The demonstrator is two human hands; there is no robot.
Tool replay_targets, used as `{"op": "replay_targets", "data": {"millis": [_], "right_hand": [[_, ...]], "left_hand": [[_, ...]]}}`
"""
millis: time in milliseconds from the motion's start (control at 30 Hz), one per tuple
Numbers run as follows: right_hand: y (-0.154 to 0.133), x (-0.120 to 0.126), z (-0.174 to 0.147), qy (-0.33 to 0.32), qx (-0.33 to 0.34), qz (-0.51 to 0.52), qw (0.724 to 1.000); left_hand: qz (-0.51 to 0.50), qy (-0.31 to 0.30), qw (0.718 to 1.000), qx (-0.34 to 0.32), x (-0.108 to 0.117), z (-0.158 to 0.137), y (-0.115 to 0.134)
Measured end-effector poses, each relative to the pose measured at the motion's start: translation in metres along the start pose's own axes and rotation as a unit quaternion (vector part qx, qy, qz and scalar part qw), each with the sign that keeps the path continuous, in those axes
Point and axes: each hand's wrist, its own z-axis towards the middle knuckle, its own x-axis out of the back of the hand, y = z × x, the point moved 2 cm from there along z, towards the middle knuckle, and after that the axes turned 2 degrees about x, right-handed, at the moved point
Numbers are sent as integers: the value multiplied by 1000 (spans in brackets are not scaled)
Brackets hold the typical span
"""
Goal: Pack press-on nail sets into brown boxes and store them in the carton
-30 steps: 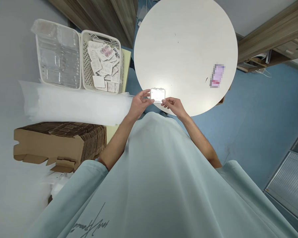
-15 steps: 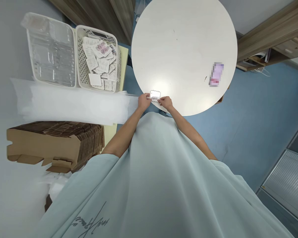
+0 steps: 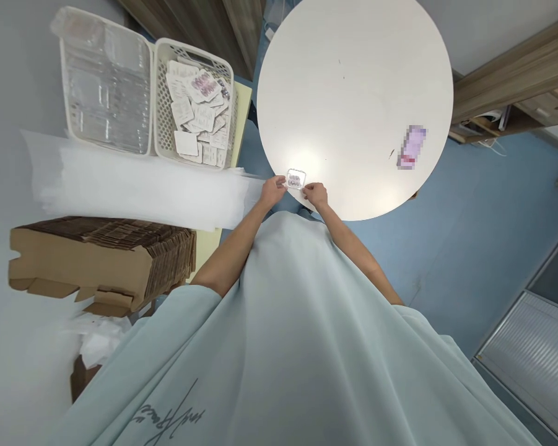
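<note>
A small clear plastic case [image 3: 295, 179] with pinkish pieces inside lies at the near edge of the round white table. At its left side is my left hand [image 3: 273, 191], fingers stretched out and a little apart, fingertips close to the case's edge. My right hand [image 3: 316, 194] has its fingers pinched together at the lower right corner of the case. The pieces in the case are too small to make out.
On the round table [image 3: 353, 111] lies a blurred purple object [image 3: 412, 147]. To the left stand a basket of clear boxes [image 3: 106, 87], a basket of printed cards [image 3: 202, 118], white sheets [image 3: 139, 189] and flattened cardboard boxes [image 3: 88, 263].
The view has shifted slightly. The case's top glare is gone and its pinkish contents show more clearly. My left fingers have loosened from its edge; my right hand stays at its right side.
</note>
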Motion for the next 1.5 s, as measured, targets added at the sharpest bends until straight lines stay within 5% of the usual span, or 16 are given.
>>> {"op": "replay_targets", "data": {"millis": [133, 333, 467, 600, 833, 1167, 1500], "right_hand": [[-6, 14, -20, 20, 31, 2, 999], [-44, 21, -55, 10, 135, -36, 990], [-89, -1, -67, -20, 211, -76, 974], [-135, -39, -70, -48, 274, -121, 953], [-182, -94, -81, -81, 317, -168, 930], [-191, -117, -105, -83, 307, -209, 925], [-196, -127, -100, -55, 394, -184, 899]], "left_hand": [[-49, 34, 997, -52, 34, -22, -8], [-38, 176, 983, -48, 113, -64, -48], [6, 272, 962, -13, 158, -83, -85], [13, 307, 952, -16, 186, -86, -114], [13, 263, 965, -8, 196, -74, -133], [108, 233, 966, 37, 201, -63, -143], [148, 331, 925, -117, 209, -113, -124]]}}
